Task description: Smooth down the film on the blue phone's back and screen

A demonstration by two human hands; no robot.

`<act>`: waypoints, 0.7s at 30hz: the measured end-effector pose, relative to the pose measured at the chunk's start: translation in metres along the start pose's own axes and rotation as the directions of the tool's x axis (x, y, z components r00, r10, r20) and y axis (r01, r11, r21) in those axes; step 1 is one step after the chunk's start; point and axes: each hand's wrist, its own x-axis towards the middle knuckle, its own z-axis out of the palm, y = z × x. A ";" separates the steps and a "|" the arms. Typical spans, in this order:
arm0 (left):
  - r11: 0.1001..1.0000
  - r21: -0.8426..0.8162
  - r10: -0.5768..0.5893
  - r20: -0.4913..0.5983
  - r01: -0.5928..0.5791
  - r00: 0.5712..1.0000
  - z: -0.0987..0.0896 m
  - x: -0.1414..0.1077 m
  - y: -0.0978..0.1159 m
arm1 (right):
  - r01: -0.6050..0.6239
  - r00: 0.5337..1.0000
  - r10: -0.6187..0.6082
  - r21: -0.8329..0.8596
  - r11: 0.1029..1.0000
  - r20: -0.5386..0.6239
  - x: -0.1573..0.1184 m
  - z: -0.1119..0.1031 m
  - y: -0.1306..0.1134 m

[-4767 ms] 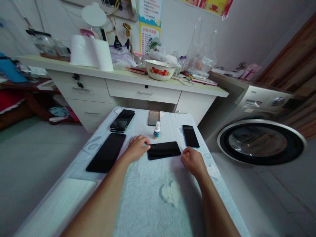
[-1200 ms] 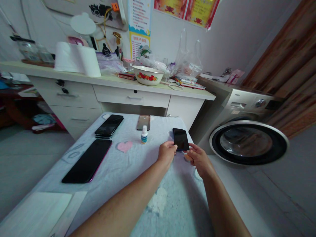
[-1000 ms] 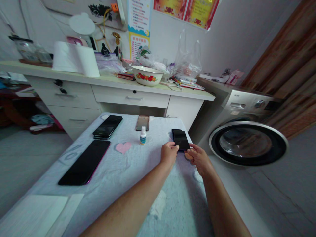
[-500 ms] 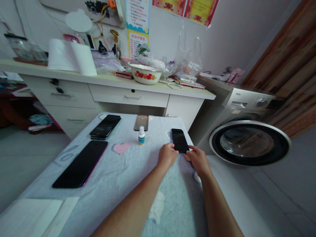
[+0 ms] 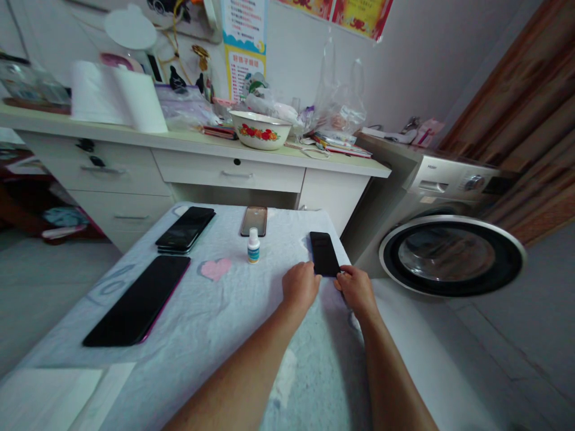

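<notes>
— Where, the black phone [image 5: 324, 254]?
— Flat on the pale cloth [image 5: 251, 329], near its right edge.
— And the left hand [image 5: 300, 286]?
— At the near left corner of the phone, with fingers curled narrow.
— And the right hand [image 5: 356, 287]?
— At the near right corner, also with curled fingers; for both, cannot tell if gripping.
— Farther left?
— White bottle [image 5: 254, 248], then stacked phones [image 5: 185, 229]

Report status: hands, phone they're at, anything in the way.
Black smartphone flat, dark face up. Left hand at its near left corner, right hand at near right corner. Bottle upright, left of both hands, apart from them.
</notes>
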 end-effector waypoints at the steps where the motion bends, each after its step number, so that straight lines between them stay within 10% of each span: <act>1: 1.000 0.021 0.010 0.000 -0.010 1.000 0.001 0.000 -0.001 | 0.011 1.000 -0.012 -0.060 0.998 -0.005 -0.001 -0.001 -0.002; 21: 0.988 0.145 0.053 -0.001 -0.053 0.999 0.008 0.005 -0.003 | -0.024 1.000 0.025 -0.312 0.950 -0.001 -0.004 -0.004 -0.021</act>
